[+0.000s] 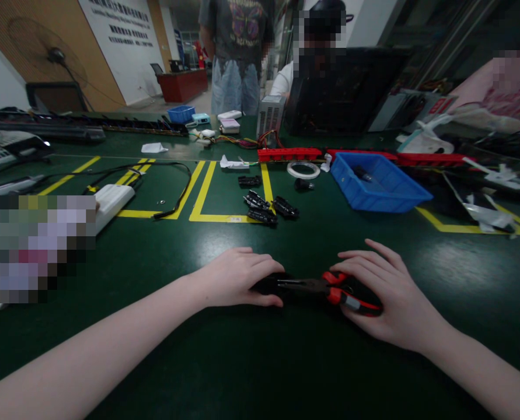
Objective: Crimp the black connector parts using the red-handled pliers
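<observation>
My right hand (386, 294) is closed around the red and black handles of long-nose pliers (306, 284), whose jaws point left. In my left hand (242, 277) a black plastic part (266, 284) is pinched between thumb and fingers, mostly covered by them. The tips of the pliers reach this part; whether they grip it I cannot tell. Beyond my hands lies a loose group of similar black parts (262, 217) on the green table (242, 361).
A blue bin (373, 198) with a dark item inside stands at the right, beside a white tape roll (303, 170). Red strips (290, 154) run behind. At the left lie a white power strip (113, 201) and a black cable (185, 192). People are across the table.
</observation>
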